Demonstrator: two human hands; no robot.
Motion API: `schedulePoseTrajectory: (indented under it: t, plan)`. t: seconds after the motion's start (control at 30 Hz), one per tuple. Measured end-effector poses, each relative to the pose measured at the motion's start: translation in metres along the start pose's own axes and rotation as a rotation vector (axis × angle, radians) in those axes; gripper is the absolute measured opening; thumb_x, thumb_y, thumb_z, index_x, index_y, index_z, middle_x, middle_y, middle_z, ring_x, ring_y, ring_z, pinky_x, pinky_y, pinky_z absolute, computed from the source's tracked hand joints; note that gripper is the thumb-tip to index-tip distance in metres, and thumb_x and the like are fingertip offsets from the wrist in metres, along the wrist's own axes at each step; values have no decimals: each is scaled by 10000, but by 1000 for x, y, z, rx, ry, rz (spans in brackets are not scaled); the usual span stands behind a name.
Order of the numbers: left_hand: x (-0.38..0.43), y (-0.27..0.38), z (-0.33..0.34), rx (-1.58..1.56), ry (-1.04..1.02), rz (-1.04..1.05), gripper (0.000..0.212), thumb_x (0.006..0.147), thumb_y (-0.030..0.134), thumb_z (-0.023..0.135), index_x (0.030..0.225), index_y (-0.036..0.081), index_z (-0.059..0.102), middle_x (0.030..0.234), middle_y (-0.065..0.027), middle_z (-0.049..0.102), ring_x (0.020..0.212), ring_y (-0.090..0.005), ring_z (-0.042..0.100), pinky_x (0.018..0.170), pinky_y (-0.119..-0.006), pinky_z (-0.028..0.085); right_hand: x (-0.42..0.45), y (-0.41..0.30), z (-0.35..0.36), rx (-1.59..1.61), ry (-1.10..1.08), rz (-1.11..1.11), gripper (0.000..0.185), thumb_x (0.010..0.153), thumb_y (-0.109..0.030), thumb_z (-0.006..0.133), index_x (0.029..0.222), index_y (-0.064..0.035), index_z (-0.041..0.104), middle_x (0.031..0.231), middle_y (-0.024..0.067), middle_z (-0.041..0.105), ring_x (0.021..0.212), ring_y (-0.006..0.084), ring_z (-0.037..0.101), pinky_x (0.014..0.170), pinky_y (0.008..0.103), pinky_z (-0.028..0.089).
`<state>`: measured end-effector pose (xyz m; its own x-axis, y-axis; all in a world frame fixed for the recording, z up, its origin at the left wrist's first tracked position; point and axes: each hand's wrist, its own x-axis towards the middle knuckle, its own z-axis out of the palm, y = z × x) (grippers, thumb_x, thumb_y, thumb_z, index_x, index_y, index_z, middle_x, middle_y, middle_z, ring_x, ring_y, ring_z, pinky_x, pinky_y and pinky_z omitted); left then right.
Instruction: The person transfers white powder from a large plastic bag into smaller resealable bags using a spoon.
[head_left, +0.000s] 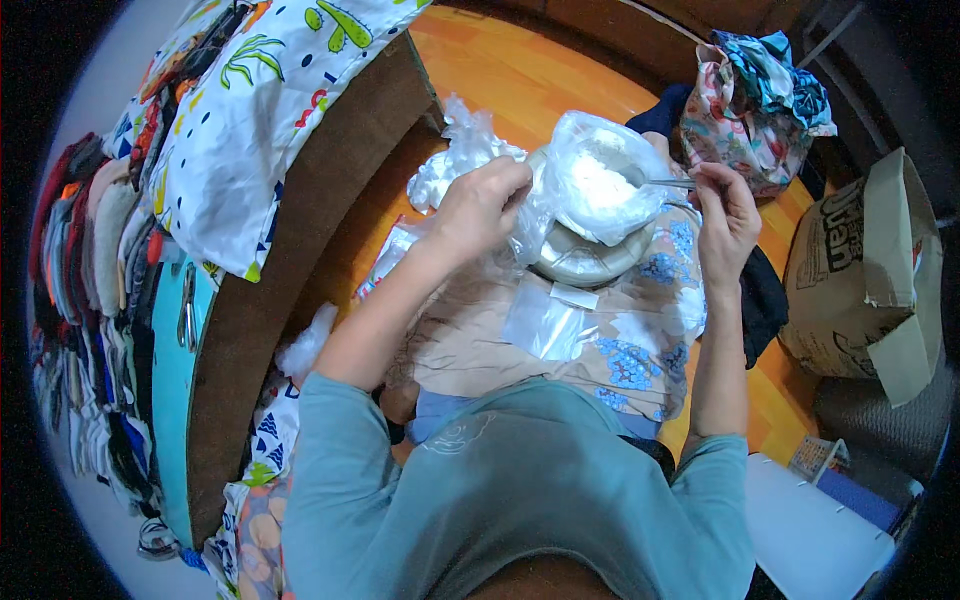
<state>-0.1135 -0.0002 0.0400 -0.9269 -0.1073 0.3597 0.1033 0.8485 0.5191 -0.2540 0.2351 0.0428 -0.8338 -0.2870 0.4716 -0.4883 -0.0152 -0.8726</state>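
A clear plastic bag (600, 225) full of white material, perhaps powder, sits in a round pale metal-looking bowl (574, 266) before me. My left hand (487, 202) is at the left of the bowl, its fingers curled on thin clear plastic (531, 229); the fingertips are partly hidden. Between the thumb and fingers of my right hand (727, 214) is a thin metal handle (671, 182), whose far end is hidden inside the bag. Small clear bags (544, 322) and a white slip (574, 295) lie on the floral cloth (465, 352) over my lap.
Another crumpled plastic bag (465, 150) lies beyond my left hand on the wooden floor (517, 67). At the right stand a stuffed floral bag (750, 127) and an open cardboard box (847, 277). A dark wooden panel (315, 187) with a patterned cloth (232, 142) runs along the left.
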Motion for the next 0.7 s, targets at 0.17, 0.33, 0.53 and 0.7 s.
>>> schedulePoseTrajectory:
  t: [0.17,0.33,0.53,0.7]
  plan:
    - [-2,-1,-7,15,-104,-64,65,653,-47,529,656,17,543,713,-133,544,697,-317,569,611,-390,448,-13,23,16,161,-33,119,86,822,15,507,869,22,578,779,27,575,636,60,529,575,185,433]
    - [-2,-6,-10,-261,-189,2,136,648,-53,508,684,25,614,699,-121,553,703,-273,581,651,-354,459,-19,21,31,262,28,219,64,814,12,516,856,8,564,767,50,593,592,67,547,541,186,446]
    - [5,-5,-13,-263,-173,-18,165,640,-98,478,746,-12,571,707,-59,545,684,-182,546,660,-292,444,-21,19,42,363,34,325,45,802,1,536,845,10,548,761,101,623,537,97,566,506,201,459]
    - [3,-10,-18,-361,-107,-206,143,670,-108,453,757,-20,525,675,-21,517,620,-101,521,576,-251,434,-14,28,25,421,97,386,61,798,-8,548,857,7,547,760,106,627,531,120,584,502,215,473]
